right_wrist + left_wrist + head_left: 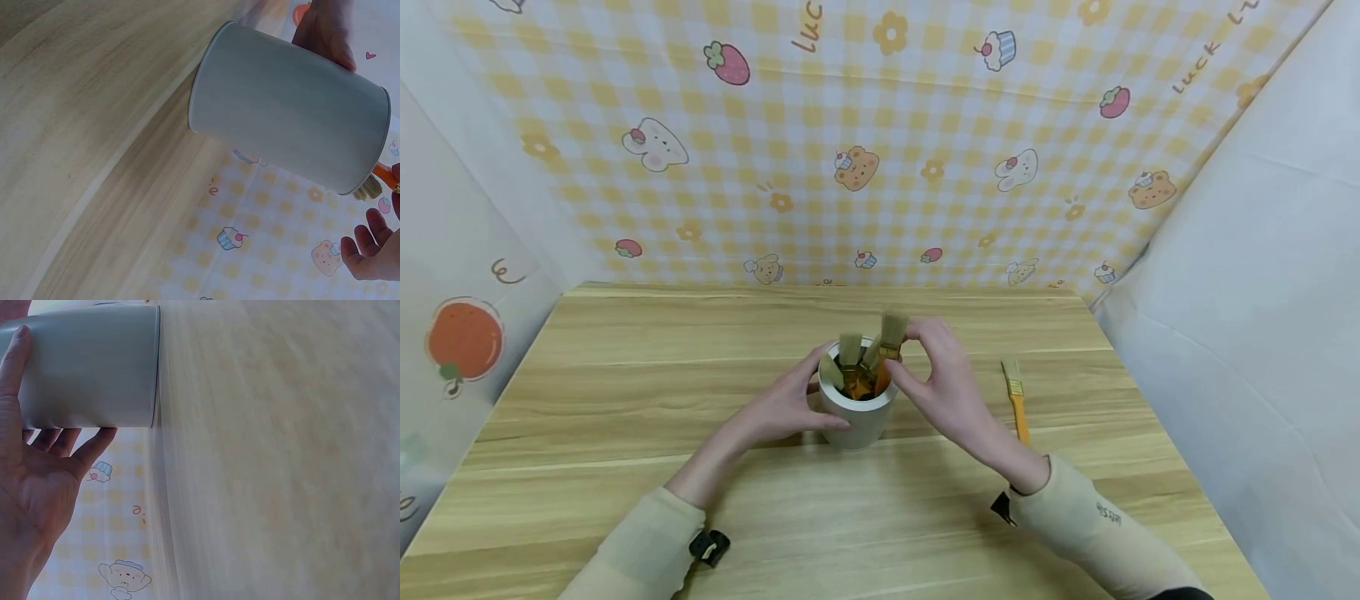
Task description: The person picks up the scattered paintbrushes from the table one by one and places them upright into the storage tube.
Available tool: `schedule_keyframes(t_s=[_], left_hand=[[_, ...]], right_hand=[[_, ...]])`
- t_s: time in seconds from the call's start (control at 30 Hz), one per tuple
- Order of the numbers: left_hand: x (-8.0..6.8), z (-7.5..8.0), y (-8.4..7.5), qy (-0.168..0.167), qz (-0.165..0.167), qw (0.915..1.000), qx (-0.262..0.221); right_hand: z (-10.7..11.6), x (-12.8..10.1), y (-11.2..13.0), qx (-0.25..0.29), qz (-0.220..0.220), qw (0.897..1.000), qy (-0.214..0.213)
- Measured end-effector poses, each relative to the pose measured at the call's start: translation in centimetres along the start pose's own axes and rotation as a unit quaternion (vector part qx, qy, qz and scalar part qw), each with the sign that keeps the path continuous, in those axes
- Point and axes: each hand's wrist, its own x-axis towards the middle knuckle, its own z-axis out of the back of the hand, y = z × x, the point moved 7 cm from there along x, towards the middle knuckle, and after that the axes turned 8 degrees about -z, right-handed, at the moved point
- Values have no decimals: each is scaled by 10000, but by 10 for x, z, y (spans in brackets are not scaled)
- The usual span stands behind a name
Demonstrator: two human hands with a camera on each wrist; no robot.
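A pale grey cylindrical cup [857, 408] stands upright near the middle of the light wooden table [625, 375], holding several flat brushes with orange handles, bristles up. The left hand [782, 408] wraps its fingers around the cup's side. The right hand [943, 383] pinches one orange-handled brush [889, 346] at the rim. Another orange-handled flat brush [1017, 400] lies on the table just right of that hand.

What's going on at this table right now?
A person steadies a grey cup on the wooden table with the left hand. The right hand pinches one paintbrush standing in the cup among several others. One more orange-handled brush lies on the table to the right.
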Motion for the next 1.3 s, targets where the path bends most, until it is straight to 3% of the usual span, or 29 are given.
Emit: schedule_keyframes(t_s=[0.3, 0.57, 0.9, 1.3], left_hand=[[1, -1, -1, 12, -114, 9999, -42], [0, 0, -1, -4, -36, 10000, 29], [1, 0, 1, -69, -2, 9999, 91], [0, 0, 2, -49, 139, 9999, 27]], right_hand=[[1, -5, -10, 211, -304, 9993, 92], [19, -9, -25, 397, -735, 9965, -88], [52, -24, -77, 891, -1690, 9812, -264], [83, -64, -136, -256, -2609, 9648, 205]])
